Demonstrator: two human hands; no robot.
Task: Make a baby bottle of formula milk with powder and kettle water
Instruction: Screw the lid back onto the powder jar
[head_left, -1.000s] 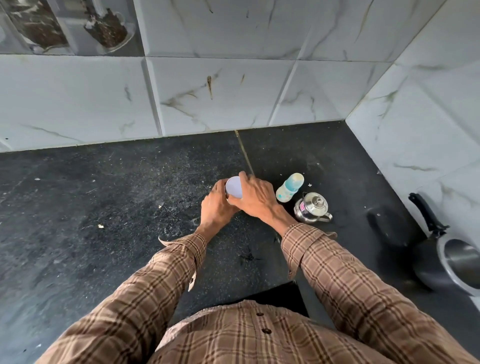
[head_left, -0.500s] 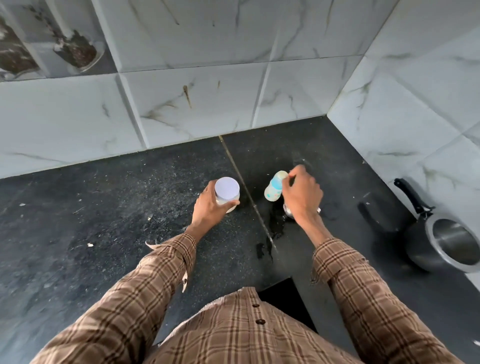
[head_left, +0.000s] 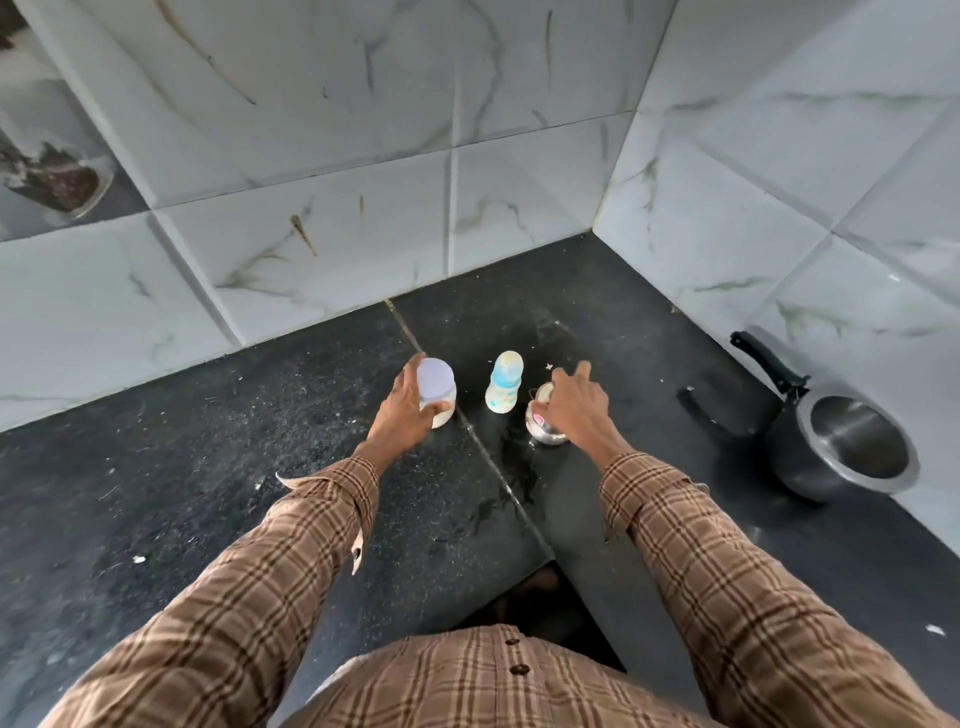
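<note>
**Both hands out on the dark surface, jar held, kettle under the right**

White marble-veined tiles cover the wall from 9 to 3 o'clock, meeting in a corner at about 1 o'clock. Below them lies the black speckled surface, split by a thin seam that runs from 12 o'clock down toward the middle, with a wet patch beside the seam near the centre.

At 3 o'clock a dark cooker stands against the right wall, its steel mouth open toward the camera and its black handle pointing up to 1 o'clock.

Two sleeves of brown check reach in from 6 o'clock. The left hand wraps the jar, thumb on the near side and index finger up along the far side of its pale lid; the jar stands upright just left of the seam, white powder showing in its lower part.

The right hand is over the small steel kettle, index finger stretched out toward 12 o'clock; whether the other fingers grip the kettle I cannot tell.

Between jar and kettle, apart from both hands, the bottle stands upright, blue collar and pale cap on top.
</note>
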